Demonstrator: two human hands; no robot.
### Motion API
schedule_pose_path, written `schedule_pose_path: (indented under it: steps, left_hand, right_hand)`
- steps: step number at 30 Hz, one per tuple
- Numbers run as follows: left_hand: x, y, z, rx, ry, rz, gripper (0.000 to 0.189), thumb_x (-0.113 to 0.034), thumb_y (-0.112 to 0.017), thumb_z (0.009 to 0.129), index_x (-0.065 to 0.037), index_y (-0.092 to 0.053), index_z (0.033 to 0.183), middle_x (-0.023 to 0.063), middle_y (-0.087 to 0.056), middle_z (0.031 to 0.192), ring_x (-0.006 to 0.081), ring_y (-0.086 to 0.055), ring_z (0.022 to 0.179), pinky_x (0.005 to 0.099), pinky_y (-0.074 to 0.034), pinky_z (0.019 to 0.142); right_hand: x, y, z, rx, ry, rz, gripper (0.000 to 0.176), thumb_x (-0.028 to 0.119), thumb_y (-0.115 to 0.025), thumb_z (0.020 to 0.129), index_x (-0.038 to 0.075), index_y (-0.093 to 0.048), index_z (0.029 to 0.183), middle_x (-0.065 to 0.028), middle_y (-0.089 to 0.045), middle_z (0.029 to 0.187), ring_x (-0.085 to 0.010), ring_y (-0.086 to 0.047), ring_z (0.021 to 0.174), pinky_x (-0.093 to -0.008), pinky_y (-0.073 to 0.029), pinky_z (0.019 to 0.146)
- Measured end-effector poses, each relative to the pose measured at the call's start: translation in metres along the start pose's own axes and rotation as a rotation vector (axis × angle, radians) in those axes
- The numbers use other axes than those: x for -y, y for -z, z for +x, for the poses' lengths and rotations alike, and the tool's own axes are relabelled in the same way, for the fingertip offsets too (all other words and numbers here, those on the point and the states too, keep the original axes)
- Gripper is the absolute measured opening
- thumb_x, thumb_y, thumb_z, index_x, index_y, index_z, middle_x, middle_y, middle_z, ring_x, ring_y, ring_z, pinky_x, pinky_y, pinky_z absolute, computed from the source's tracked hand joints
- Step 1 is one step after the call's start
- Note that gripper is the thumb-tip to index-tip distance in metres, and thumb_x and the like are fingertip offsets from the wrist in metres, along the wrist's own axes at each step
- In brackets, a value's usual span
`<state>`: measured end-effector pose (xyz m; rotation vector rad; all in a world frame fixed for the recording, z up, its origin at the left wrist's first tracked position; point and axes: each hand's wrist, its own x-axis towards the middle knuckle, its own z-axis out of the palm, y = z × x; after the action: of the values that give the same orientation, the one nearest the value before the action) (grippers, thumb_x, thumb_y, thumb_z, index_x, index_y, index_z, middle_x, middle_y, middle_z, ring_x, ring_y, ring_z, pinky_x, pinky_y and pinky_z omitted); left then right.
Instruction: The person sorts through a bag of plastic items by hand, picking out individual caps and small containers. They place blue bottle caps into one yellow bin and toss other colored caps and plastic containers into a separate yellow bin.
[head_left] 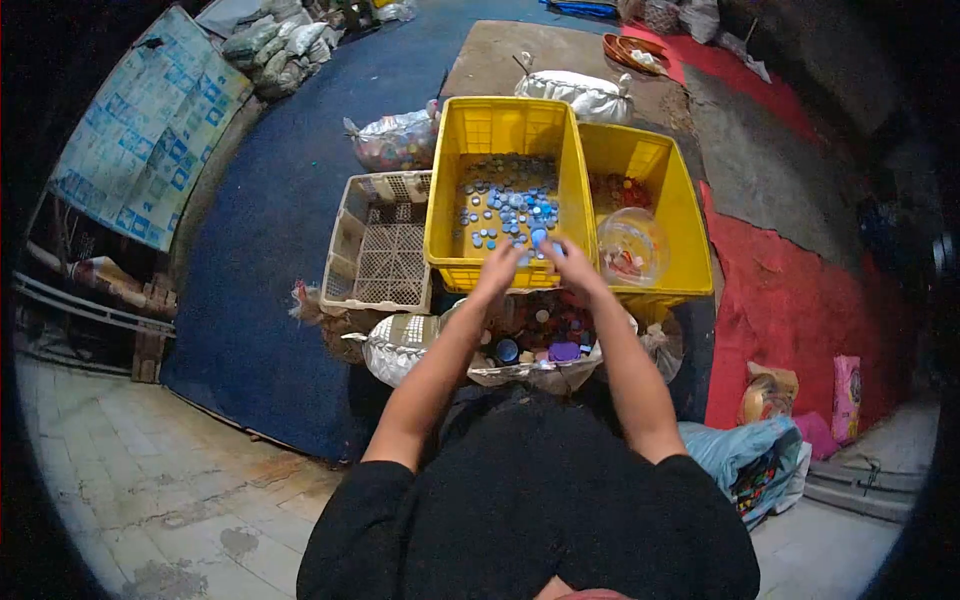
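The cap (540, 237), a blue one, sits at the tips of my right hand (572, 262), just over the near edge of the crate (445, 190). The fingers there are drawn together and seem to pinch it. My left hand (498, 268) is close beside it, almost touching, with its fingers bunched and pointing down into the crate; I cannot tell whether they hold anything. Below both hands, the crate floor is strewn with caps (505, 195), mostly blue and grey. A second crate (680, 220), also yellow, stands against its right side, with red caps at the back and a clear bowl (632, 245) in the near part. On the left, a beige basket (378, 245) touches the first crate. Under my forearms, just before my knees, lies an open bag (545, 335) of mixed caps, and a silver sack (398, 345) lies beside it on the left. All this rests on a blue mat (280, 220), with a red mat (790, 300) to the right.
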<state>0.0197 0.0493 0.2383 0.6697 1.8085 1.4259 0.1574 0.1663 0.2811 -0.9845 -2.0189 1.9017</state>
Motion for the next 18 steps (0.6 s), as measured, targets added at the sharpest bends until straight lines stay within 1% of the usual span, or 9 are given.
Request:
schedule_pose_path:
  steps: [1,5,7,8,12,13,14,17,18]
  left_hand:
    - [0.012,0.008,0.027,-0.039,0.012,-0.018,0.056,-0.034,-0.054,0.092,-0.01,-0.041,0.141,0.0018,-0.06,0.086,0.0121,-0.048,0.068,0.026,-0.038,0.056]
    - [-0.029,0.03,0.009,-0.167,0.025,-0.14,0.053,-0.035,-0.053,0.093,-0.011,-0.044,0.139,-0.0012,-0.056,0.082,0.0093,-0.047,0.065,0.0237,-0.036,0.055]
    - [-0.032,0.035,-0.032,-0.095,0.073,-0.192,0.055,-0.033,-0.057,0.092,-0.001,-0.047,0.136,0.0109,-0.061,0.104,0.0152,-0.056,0.086,0.0286,-0.046,0.079]
    - [-0.013,0.039,-0.042,-0.091,0.081,-0.194,0.055,-0.033,-0.057,0.092,-0.001,-0.047,0.136,0.0109,-0.061,0.104,0.0152,-0.056,0.086,0.0286,-0.046,0.079]
    - [0.039,0.03,-0.091,0.083,0.324,-0.182,0.048,-0.03,-0.058,0.092,-0.004,-0.052,0.131,-0.0032,-0.054,0.071,0.0067,-0.045,0.055,0.0218,-0.037,0.05]
    - [0.079,0.029,-0.088,0.146,0.299,-0.094,0.047,-0.032,-0.06,0.091,-0.003,-0.055,0.128,0.0041,-0.064,0.082,0.0116,-0.057,0.067,0.0248,-0.046,0.06]
    - [0.101,0.022,-0.09,0.155,0.314,-0.096,0.047,-0.032,-0.06,0.091,-0.003,-0.055,0.128,0.0041,-0.064,0.082,0.0116,-0.057,0.067,0.0248,-0.046,0.06]
    - [0.115,0.0,-0.116,0.306,0.238,0.188,0.055,-0.038,-0.063,0.087,0.001,-0.057,0.124,0.0203,-0.065,0.113,0.0244,-0.063,0.104,0.0336,-0.048,0.088]
    - [0.107,-0.006,-0.125,0.351,0.123,0.412,0.058,-0.042,-0.062,0.086,0.0,-0.057,0.125,0.0191,-0.066,0.112,0.0273,-0.064,0.103,0.0353,-0.049,0.087]
  right_hand:
    - [0.019,0.001,0.001,-0.059,-0.131,0.045,0.076,0.052,-0.06,0.088,0.008,-0.032,0.143,-0.0117,-0.053,0.123,-0.0204,-0.058,0.092,-0.0357,-0.054,0.065]
    - [0.008,0.024,0.009,-0.101,-0.201,0.128,0.071,0.049,-0.059,0.089,0.013,-0.031,0.144,-0.0128,-0.049,0.13,-0.0239,-0.057,0.104,-0.044,-0.058,0.071]
    - [-0.025,0.034,-0.003,-0.086,-0.184,0.114,0.069,0.047,-0.06,0.089,0.012,-0.034,0.142,-0.0124,-0.05,0.128,-0.0238,-0.058,0.102,-0.0432,-0.057,0.069]
    - [-0.044,0.035,-0.013,-0.062,-0.167,0.097,0.067,0.046,-0.061,0.089,0.011,-0.037,0.14,-0.012,-0.052,0.126,-0.0236,-0.059,0.1,-0.0424,-0.057,0.067]
    - [-0.116,0.019,-0.065,-0.1,-0.316,0.023,0.043,0.035,-0.064,0.089,0.006,-0.057,0.12,-0.008,-0.064,0.106,-0.0199,-0.063,0.088,-0.035,-0.053,0.073]
    - [-0.145,0.009,-0.073,-0.166,-0.15,-0.115,0.033,0.029,-0.061,0.091,0.008,-0.059,0.116,-0.0043,-0.064,0.096,-0.0156,-0.059,0.078,-0.0297,-0.05,0.067]
    - [-0.18,0.0,-0.076,-0.2,0.1,-0.237,0.029,0.025,-0.06,0.09,0.008,-0.062,0.113,-0.0088,-0.067,0.097,-0.0216,-0.064,0.084,-0.035,-0.052,0.073]
    - [-0.165,-0.021,-0.127,0.121,0.004,-0.654,0.034,0.034,-0.054,0.088,0.014,-0.063,0.114,-0.013,-0.067,0.108,-0.0297,-0.064,0.097,-0.0441,-0.05,0.081]
    - [-0.163,-0.024,-0.133,0.305,-0.094,-0.861,0.037,0.038,-0.052,0.088,0.017,-0.063,0.116,-0.0127,-0.065,0.112,-0.031,-0.063,0.102,-0.0468,-0.049,0.084]
